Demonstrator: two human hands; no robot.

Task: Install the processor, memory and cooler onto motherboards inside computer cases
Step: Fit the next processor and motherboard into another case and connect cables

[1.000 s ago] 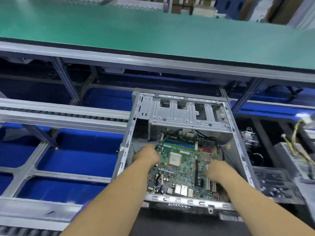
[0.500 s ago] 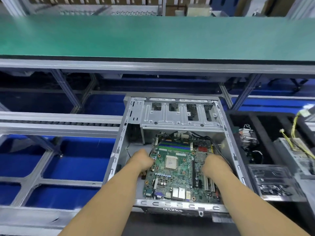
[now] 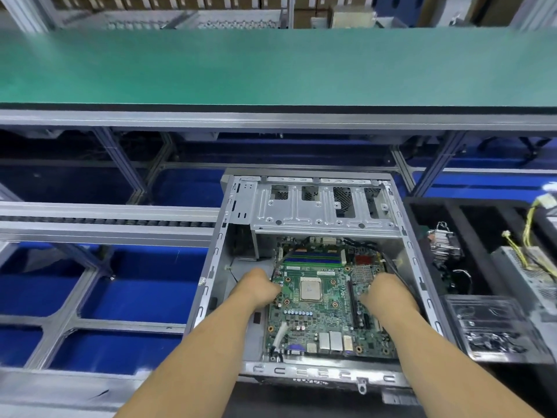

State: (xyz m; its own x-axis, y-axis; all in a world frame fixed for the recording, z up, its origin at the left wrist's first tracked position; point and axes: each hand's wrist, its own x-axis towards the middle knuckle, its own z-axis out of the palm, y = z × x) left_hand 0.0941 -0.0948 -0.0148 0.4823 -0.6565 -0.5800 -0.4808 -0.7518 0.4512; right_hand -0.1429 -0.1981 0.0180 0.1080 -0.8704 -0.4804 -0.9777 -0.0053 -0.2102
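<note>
Compared with a second ago, the motherboard [image 3: 325, 306] is seated flatter in the case [image 3: 211, 285], edges gripped by left hand [image 3: 256, 289] and right hand [image 3: 385, 292]; cooler fitting judged next.

motherboard [image 3: 325, 309] in case [image 3: 211, 267]; processor [image 3: 310, 290] on motherboard; tray [image 3: 422, 206] right of case

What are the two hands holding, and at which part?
Both hold the motherboard inside the case: the left hand grips its left edge, the right hand its right side. The fingertips are hidden.
</note>
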